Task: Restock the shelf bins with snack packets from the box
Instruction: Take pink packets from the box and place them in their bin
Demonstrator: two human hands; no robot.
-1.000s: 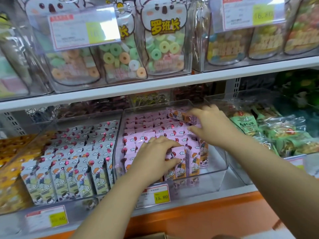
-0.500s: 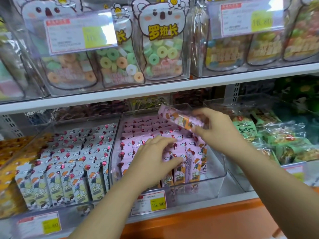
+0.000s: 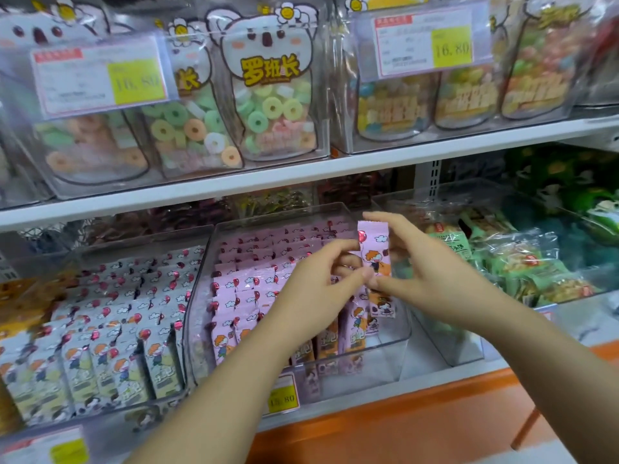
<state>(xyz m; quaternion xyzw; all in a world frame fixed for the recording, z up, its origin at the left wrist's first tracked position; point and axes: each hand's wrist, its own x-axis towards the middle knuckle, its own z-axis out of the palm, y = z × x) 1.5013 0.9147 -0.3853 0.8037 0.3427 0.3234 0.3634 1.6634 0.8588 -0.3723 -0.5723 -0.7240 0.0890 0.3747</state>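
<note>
A clear plastic bin [image 3: 385, 356] on the lower shelf holds rows of pink snack packets [image 3: 241, 289] standing upright. One pink packet [image 3: 373, 249] is held upright above the bin's right side. My right hand [image 3: 425, 272] pinches it from the right, and my left hand [image 3: 318, 289] grips its lower edge with fingertips from the left. The front right part of the bin holds only a few packets. The box is not in view.
To the left a clear bin holds grey-white packets [image 3: 110, 323] of the same kind. To the right a bin holds green snack bags [image 3: 522, 262]. The white upper shelf [image 3: 301, 172] carries candy bags [image 3: 268, 95] and price tags. An orange ledge [image 3: 402, 426] runs below.
My right hand lifted one pink packet out of the rows and turned it upright. My left hand rose off the packets and took hold of it as well.
</note>
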